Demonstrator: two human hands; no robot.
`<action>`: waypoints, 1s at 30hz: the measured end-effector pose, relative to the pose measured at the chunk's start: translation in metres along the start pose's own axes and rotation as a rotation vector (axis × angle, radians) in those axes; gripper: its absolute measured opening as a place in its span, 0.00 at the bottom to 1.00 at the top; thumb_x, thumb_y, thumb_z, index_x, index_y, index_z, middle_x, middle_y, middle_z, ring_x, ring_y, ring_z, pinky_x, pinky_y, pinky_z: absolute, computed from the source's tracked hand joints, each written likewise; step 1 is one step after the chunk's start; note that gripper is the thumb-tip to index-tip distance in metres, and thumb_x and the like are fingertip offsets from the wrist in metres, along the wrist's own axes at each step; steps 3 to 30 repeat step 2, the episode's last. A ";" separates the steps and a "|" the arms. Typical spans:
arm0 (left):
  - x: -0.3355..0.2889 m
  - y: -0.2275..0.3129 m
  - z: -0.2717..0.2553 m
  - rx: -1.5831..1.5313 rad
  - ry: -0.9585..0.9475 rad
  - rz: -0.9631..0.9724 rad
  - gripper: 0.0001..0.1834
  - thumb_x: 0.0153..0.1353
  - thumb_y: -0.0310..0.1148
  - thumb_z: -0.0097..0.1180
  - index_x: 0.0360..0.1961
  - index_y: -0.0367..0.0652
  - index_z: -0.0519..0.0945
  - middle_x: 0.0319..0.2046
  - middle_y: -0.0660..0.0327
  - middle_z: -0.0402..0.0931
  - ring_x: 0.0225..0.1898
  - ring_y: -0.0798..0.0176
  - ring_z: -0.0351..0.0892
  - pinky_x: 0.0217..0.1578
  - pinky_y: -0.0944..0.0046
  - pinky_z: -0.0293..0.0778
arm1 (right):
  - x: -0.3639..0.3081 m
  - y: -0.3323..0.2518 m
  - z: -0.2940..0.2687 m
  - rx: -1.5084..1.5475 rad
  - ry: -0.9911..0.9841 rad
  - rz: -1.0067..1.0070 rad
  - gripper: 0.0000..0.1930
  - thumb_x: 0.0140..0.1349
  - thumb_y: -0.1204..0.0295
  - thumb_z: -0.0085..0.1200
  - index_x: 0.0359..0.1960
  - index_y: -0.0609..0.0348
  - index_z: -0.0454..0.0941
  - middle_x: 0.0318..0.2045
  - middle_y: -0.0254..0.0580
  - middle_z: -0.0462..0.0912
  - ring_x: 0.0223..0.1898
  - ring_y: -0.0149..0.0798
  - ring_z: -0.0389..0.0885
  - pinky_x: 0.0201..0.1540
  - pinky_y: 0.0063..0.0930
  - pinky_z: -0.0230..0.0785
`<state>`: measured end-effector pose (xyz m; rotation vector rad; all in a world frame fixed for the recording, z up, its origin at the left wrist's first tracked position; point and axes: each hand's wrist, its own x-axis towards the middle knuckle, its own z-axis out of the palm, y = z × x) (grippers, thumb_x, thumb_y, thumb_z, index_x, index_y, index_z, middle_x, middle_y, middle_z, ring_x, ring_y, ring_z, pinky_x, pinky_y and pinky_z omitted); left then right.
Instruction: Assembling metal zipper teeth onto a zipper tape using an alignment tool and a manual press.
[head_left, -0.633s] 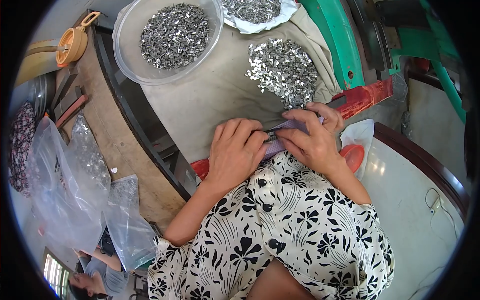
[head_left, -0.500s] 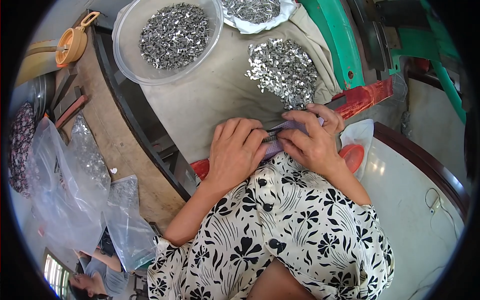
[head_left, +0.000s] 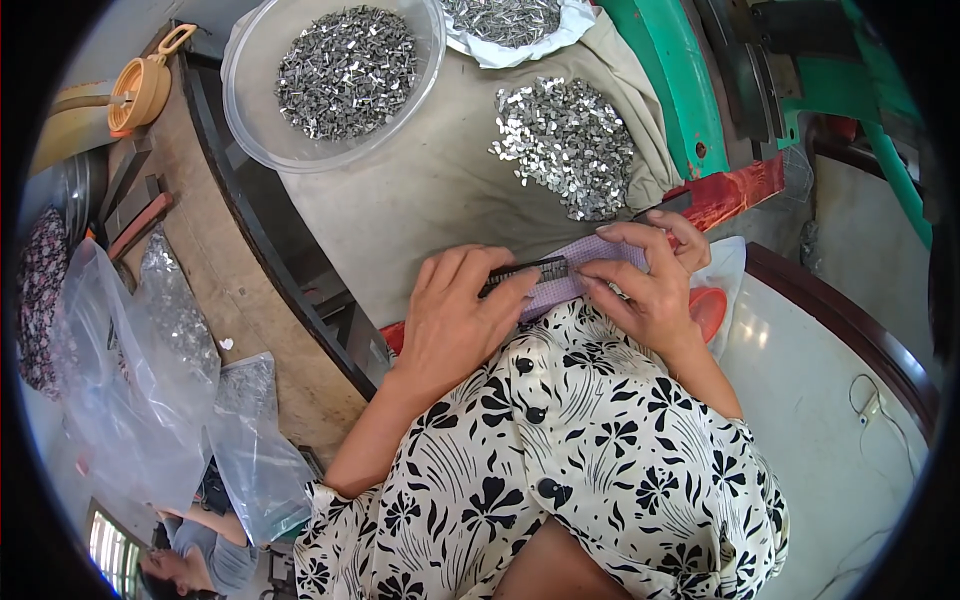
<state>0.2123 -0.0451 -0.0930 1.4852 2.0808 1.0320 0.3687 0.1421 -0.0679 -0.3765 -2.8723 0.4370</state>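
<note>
My left hand (head_left: 455, 305) is closed round a narrow black ridged strip (head_left: 520, 272), holding it by its left part. At the strip's right end is a short greyish section. Close beside that end, the thumb and index finger of my right hand (head_left: 645, 290) are pinched together; what they hold, if anything, is too small to make out. A lilac checked cloth (head_left: 605, 248) lies under and behind the strip, near my lap. Beyond my hands, a loose pile of small shiny metal pieces (head_left: 565, 145) rests on a grey-beige cloth (head_left: 400, 215).
A clear round tub (head_left: 236, 100) of small metal pieces stands at the far left, beside a white bag (head_left: 575, 30) of metal pins. Green machine framing (head_left: 670, 90) rises at the right. Plastic bags (head_left: 140, 370) and a person (head_left: 205, 550) are at the left. A red round thing (head_left: 709, 312) lies near my right wrist.
My right hand has shifted to the right, away from my left hand. More of the black strip and lilac cloth now shows between them. My left hand has moved slightly left.
</note>
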 end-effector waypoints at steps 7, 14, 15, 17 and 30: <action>-0.001 -0.001 0.000 0.052 -0.030 0.052 0.22 0.50 0.32 0.69 0.49 0.49 0.83 0.47 0.59 0.75 0.49 0.53 0.74 0.49 0.54 0.68 | -0.003 0.000 0.002 0.005 0.007 0.000 0.08 0.46 0.63 0.69 0.31 0.38 0.88 0.50 0.21 0.80 0.58 0.43 0.68 0.58 0.43 0.48; -0.001 -0.001 0.000 0.052 -0.030 0.052 0.22 0.50 0.32 0.69 0.49 0.49 0.83 0.47 0.59 0.75 0.49 0.53 0.74 0.49 0.54 0.68 | -0.003 0.000 0.002 0.005 0.007 0.000 0.08 0.46 0.63 0.69 0.31 0.38 0.88 0.50 0.21 0.80 0.58 0.43 0.68 0.58 0.43 0.48; -0.001 -0.001 0.000 0.052 -0.030 0.052 0.22 0.50 0.32 0.69 0.49 0.49 0.83 0.47 0.59 0.75 0.49 0.53 0.74 0.49 0.54 0.68 | -0.003 0.000 0.002 0.005 0.007 0.000 0.08 0.46 0.63 0.69 0.31 0.38 0.88 0.50 0.21 0.80 0.58 0.43 0.68 0.58 0.43 0.48; -0.001 -0.001 0.000 0.052 -0.030 0.052 0.22 0.50 0.32 0.69 0.49 0.49 0.83 0.47 0.59 0.75 0.49 0.53 0.74 0.49 0.54 0.68 | -0.003 0.000 0.002 0.005 0.007 0.000 0.08 0.46 0.63 0.69 0.31 0.38 0.88 0.50 0.21 0.80 0.58 0.43 0.68 0.58 0.43 0.48; -0.001 -0.001 0.000 0.052 -0.030 0.052 0.22 0.50 0.32 0.69 0.49 0.49 0.83 0.47 0.59 0.75 0.49 0.53 0.74 0.49 0.54 0.68 | -0.003 0.000 0.002 0.005 0.007 0.000 0.08 0.46 0.63 0.69 0.31 0.38 0.88 0.50 0.21 0.80 0.58 0.43 0.68 0.58 0.43 0.48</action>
